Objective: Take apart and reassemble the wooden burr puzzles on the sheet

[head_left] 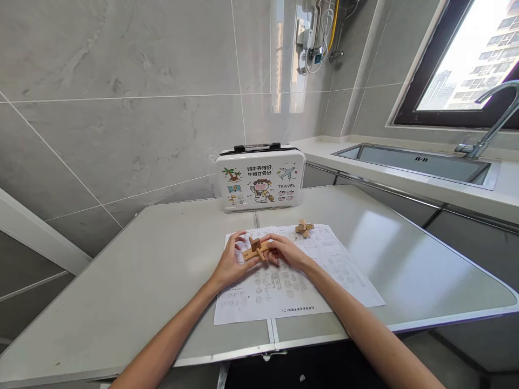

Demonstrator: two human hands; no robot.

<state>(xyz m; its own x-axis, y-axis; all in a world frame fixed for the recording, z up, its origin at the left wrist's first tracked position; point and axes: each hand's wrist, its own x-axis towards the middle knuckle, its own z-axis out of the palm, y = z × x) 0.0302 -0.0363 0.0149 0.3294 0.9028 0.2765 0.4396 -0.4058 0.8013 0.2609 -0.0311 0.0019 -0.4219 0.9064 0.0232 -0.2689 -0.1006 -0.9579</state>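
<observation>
A partly joined wooden burr puzzle (255, 249) is between my two hands, just above a printed instruction sheet (324, 294). It has a long flat bar lying sideways, with a block sticking up and a thin stick pointing down toward me. My left hand (232, 266) curves around its left side, thumb along the lower edge and fingers bent above. At the right end of the bar, my right hand (286, 252) grips with its fingers closed; those fingertips partly hide the wood. Another cluster of wooden pieces (304, 228) rests on the sheet's far right part.
A white cartoon-printed case (261, 181) stands at the back of the folding table (133, 281), near the tiled wall. To the right are a counter with a sink (421, 162) and a faucet (492, 121). The table's seam and metal latch (266, 356) are in front.
</observation>
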